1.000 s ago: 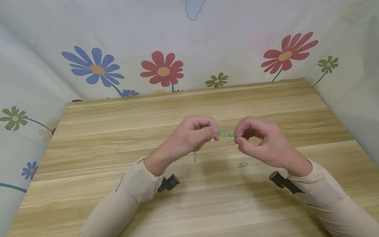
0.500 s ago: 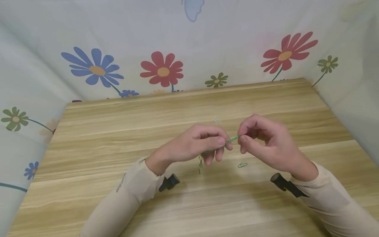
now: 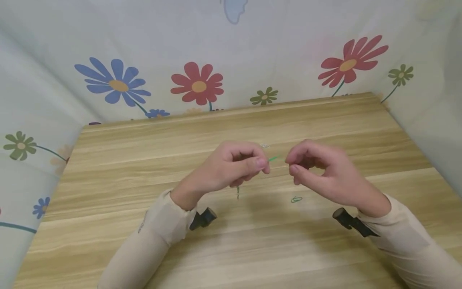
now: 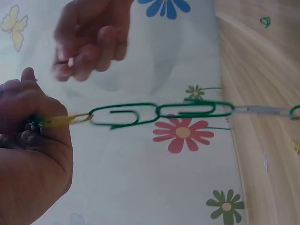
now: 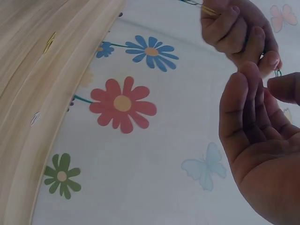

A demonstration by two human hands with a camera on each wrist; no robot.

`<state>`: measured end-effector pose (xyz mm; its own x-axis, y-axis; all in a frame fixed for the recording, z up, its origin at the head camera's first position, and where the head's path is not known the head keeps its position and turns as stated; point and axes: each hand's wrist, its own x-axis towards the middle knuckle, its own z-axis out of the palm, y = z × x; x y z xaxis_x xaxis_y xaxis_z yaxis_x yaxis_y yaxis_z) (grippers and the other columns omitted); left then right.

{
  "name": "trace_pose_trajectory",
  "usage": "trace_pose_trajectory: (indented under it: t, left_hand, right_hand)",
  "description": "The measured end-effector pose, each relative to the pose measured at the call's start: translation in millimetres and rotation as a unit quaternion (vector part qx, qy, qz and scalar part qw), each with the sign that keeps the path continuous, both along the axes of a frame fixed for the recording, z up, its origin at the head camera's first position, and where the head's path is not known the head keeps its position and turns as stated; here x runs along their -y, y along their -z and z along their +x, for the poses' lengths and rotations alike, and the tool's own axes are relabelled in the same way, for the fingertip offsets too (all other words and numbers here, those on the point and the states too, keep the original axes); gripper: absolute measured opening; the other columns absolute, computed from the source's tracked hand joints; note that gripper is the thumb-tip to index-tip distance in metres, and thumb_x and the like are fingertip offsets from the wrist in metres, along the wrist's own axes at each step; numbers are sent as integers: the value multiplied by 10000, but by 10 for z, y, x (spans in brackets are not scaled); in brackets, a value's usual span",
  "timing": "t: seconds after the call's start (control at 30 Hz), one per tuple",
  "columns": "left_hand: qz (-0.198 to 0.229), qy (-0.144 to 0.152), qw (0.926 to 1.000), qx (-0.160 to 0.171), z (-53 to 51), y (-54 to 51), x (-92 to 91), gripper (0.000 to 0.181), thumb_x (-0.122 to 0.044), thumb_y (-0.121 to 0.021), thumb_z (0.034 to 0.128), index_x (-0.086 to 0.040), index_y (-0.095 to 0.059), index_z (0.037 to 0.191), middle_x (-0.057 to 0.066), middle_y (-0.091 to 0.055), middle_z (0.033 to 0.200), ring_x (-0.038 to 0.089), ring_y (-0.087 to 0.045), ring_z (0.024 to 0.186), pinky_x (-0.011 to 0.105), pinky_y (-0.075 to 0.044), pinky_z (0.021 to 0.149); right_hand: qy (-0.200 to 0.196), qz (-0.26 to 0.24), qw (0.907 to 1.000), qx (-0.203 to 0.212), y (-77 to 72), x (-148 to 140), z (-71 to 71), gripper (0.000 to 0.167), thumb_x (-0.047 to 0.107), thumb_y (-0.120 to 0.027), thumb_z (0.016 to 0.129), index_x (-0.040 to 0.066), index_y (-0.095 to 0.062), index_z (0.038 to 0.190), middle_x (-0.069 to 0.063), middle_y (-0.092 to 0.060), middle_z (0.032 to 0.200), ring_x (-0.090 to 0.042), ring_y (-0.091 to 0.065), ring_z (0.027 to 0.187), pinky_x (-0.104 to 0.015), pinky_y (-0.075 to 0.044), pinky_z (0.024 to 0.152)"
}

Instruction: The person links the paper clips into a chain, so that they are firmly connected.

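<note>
In the head view my left hand (image 3: 240,164) pinches a green paper clip (image 3: 274,158) between thumb and index finger, one end sticking out to the right. From that hand hangs a chain of linked paper clips (image 4: 124,115); the left wrist view shows yellow, green and silver links. My right hand (image 3: 325,172) is just right of the clip's end, its fingers loosely bent and thumb slightly apart from them, nothing visible in between. The right wrist view shows the green clip's end near the right thumb and fingers, apart from them in the head view.
A loose green paper clip (image 3: 296,199) lies on the wooden table (image 3: 162,152) below the right hand. A silver-white paper clip (image 3: 265,145) lies farther back. The right wrist view shows a yellow paper clip (image 5: 49,43) on the table. Behind stands a flower-printed curtain (image 3: 231,48).
The right hand pinched the green clip's end earlier and now has let go. The left hand moved right, then back left and up, with the clip and chain.
</note>
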<state>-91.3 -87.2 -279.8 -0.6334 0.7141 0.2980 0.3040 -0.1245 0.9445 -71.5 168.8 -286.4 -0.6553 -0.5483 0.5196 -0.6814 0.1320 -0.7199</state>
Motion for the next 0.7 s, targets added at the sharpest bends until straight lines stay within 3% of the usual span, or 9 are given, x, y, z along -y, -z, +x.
trace_pose_trajectory:
  t: [0.1, 0.17, 0.33, 0.5, 0.57, 0.7]
  left_hand:
    - [232, -278, 9993, -69, -15, -25, 91, 291, -235, -597, 1010, 42, -679, 972, 47, -360, 568, 177, -281, 455, 293, -235, 431]
    - [373, -432, 9984, -60, -26, -51, 149, 307, -234, -607, 1007, 65, -675, 983, 33, -341, 561, 168, -249, 450, 290, -206, 432]
    - [611, -736, 9952, -190, -84, -92, 264, 366, -257, -630, 1001, 108, -664, 997, 19, -323, 557, 160, -216, 437, 285, -165, 408]
    - [759, -926, 9922, -352, -130, -134, 335, 346, -220, -624, 995, 124, -661, 1005, 19, -324, 550, 158, -210, 430, 287, -159, 404]
    - [808, -997, 9911, -362, -137, -149, 360, 333, -208, -621, 991, 123, -660, 1005, 19, -326, 546, 159, -210, 430, 286, -159, 406]
    - [898, -1101, 9892, -353, -147, -162, 403, 340, -220, -635, 985, 119, -663, 999, 21, -331, 544, 161, -209, 431, 284, -161, 407]
  right_hand:
    - [140, 858, 9962, 26, 37, -26, -64, 255, -104, -661, 882, 109, -665, 1022, 77, -643, 874, -88, -624, 710, -244, -543, 636]
    - [238, 1656, 9859, 75, 89, -45, -101, 193, -29, -670, 918, 137, -666, 1016, 123, -626, 856, -54, -597, 715, -247, -528, 634]
    - [260, 3527, 9352, 195, 323, -84, -170, 83, 92, -689, 939, 149, -654, 989, 151, -539, 762, -31, -499, 670, -266, -469, 611]
    - [91, 4615, 8869, 162, 571, -122, -174, 251, 122, -775, 876, 156, -531, 829, 92, -417, 680, -75, -390, 613, -277, -374, 565]
    - [38, 4804, 8769, 130, 634, -116, -166, 329, 126, -788, 862, 165, -469, 788, 78, -397, 670, -91, -372, 610, -284, -357, 561]
    - [-19, 4820, 8758, 253, 683, -72, -166, 352, 83, -764, 863, 163, -444, 741, 77, -353, 650, -99, -353, 603, -286, -340, 563]
